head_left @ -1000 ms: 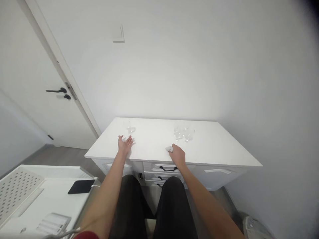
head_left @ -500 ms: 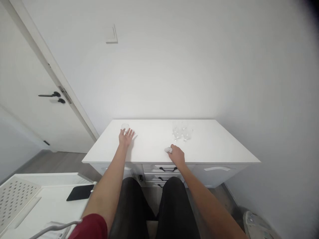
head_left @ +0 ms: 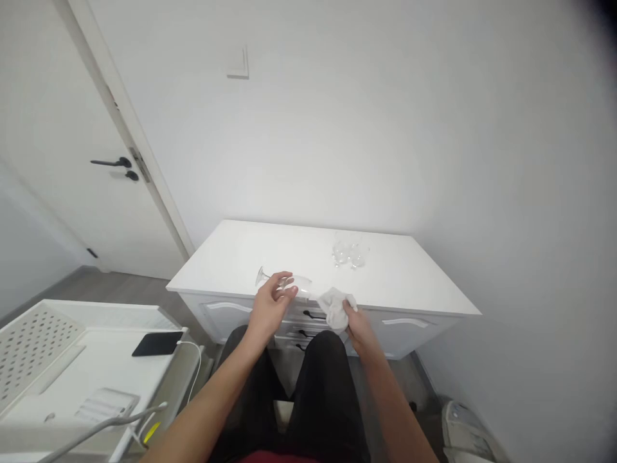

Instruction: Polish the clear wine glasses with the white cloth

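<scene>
My left hand (head_left: 274, 303) is closed around a clear stemmed glass (head_left: 301, 285), tipped on its side above the cabinet's front edge. Its round foot points left and its bowl points right. A crumpled white cloth (head_left: 333, 308) hangs from my right hand (head_left: 355, 325), just right of the glass bowl and apart from it. Several clear glasses (head_left: 349, 254) stand in a cluster on the white cabinet top (head_left: 395, 270), behind the cloth.
On the left, a white desk (head_left: 72, 379) holds a black phone (head_left: 157, 344) with a white cable. Below the cabinet top are drawers with black handles (head_left: 314, 315). A door (head_left: 96, 218) stands at the far left, and a pale bin-like object (head_left: 465, 427) sits at lower right.
My left hand has taken the glass from the cabinet's back left and brought it right and nearer, tilted over. The cloth in my right hand now hangs loosened and larger.
</scene>
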Demonstrator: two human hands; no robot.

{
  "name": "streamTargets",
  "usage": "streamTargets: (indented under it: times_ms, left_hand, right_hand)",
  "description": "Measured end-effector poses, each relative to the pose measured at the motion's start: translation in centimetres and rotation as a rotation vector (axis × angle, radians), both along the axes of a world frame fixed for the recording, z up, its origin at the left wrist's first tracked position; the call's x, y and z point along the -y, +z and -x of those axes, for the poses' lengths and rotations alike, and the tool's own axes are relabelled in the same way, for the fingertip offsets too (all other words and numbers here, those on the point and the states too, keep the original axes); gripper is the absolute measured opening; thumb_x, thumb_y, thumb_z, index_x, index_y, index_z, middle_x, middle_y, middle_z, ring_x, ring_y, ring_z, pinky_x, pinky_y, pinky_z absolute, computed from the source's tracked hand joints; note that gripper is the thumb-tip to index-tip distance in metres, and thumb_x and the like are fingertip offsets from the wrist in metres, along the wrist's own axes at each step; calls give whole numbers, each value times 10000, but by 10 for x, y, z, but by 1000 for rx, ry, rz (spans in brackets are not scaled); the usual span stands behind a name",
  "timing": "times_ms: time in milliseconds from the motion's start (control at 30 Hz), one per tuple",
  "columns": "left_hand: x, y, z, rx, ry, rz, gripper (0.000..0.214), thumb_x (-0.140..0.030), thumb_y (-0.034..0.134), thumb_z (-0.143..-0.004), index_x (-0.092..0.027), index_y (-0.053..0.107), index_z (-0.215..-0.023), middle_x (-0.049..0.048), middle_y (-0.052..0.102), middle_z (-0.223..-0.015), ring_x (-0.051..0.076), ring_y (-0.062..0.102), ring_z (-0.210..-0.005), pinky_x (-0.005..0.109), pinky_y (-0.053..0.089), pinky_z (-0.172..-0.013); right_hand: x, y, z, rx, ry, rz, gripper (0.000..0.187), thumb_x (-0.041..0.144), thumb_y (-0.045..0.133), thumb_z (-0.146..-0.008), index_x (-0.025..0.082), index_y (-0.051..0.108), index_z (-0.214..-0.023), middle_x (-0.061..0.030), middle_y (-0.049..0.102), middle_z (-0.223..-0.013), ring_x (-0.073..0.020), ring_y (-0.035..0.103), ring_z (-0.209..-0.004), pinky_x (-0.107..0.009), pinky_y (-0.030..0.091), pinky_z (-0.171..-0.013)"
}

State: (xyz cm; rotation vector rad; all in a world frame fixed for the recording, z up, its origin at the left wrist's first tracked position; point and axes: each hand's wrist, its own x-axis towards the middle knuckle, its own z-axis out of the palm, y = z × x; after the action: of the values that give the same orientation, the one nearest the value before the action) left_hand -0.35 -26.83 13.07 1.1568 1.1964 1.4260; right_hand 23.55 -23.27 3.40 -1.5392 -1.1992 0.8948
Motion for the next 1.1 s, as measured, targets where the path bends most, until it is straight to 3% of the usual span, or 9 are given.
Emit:
streamTargets:
  times_ms: [167,300,433,533,633,733,867,1000,1100]
  left_hand:
    - [43,-7,-9,-66,71,-15,439,-446,803,-848,-240,680,-1217,116,716,-1319,258,746,-1117,378,603,-993]
    - [58,-10,-18,-86,181,-54,425,-439,770,-882,-231,680,-1242,106,712,-1336,246,744,-1118,412,591,-1048]
    - [66,2,-10,-24,170,-90,455,-405,804,-852,-223,686,-1252,99,708,-1345,238,745,-1122,388,591,-1051]
    - [71,10,-2,11,-20,-53,453,-385,831,-819,-196,713,-1212,87,755,-1193,214,755,-1026,319,619,-938]
    - [75,12,-4,-30,-104,43,488,-425,823,-816,-153,722,-1208,21,729,-833,151,710,-743,237,589,-711]
    - [75,9,-11,-38,-92,168,543,-523,790,-818,-107,725,-1161,-34,618,-617,131,618,-566,240,543,-609]
    - [81,8,-14,-261,-172,223,517,-511,686,-911,-128,706,-1258,-26,622,-556,178,635,-533,296,545,-616]
    - [90,11,-6,-822,-66,-268,337,-317,591,-1004,-235,696,-1313,92,790,-989,261,740,-922,411,568,-883]
    - [88,1,-2,-1128,-134,-647,463,-233,671,-956,-225,614,-1416,139,685,-1391,334,607,-1313,539,453,-1135]
  right_hand:
    - [41,38,45,-218,-35,-144,430,507,641,-862,155,733,-1092,-130,784,-1107,-283,723,-1001,-404,575,-879]
    - [74,77,78,-168,164,-340,360,260,660,-865,177,738,-1207,-118,755,-1247,-291,689,-1161,-421,531,-1042]
    - [99,89,73,-189,386,-327,691,297,587,-988,252,327,-1626,-119,662,-1435,-270,685,-1237,-448,549,-1069]
    - [105,87,53,85,661,-441,836,278,534,-1040,310,31,-1707,-110,381,-1695,-277,455,-1514,-479,450,-1195]
    - [104,81,41,445,799,-644,841,117,466,-1019,313,28,-1710,-129,430,-1666,-284,453,-1517,-547,392,-1229]
    - [104,71,40,507,750,-788,812,28,419,-991,367,174,-1687,-103,631,-1495,-261,608,-1378,-586,395,-1213]
    - [106,63,37,286,432,-569,515,222,546,-1023,308,504,-1530,-95,673,-1441,-272,657,-1305,-450,526,-1099]
    - [100,66,25,74,116,-240,524,440,643,-969,203,609,-1435,-141,653,-1452,-330,623,-1320,-469,492,-1110]
    - [99,69,25,-217,124,-52,589,511,735,-872,193,661,-1363,-132,716,-1323,-329,681,-1182,-453,536,-1022]
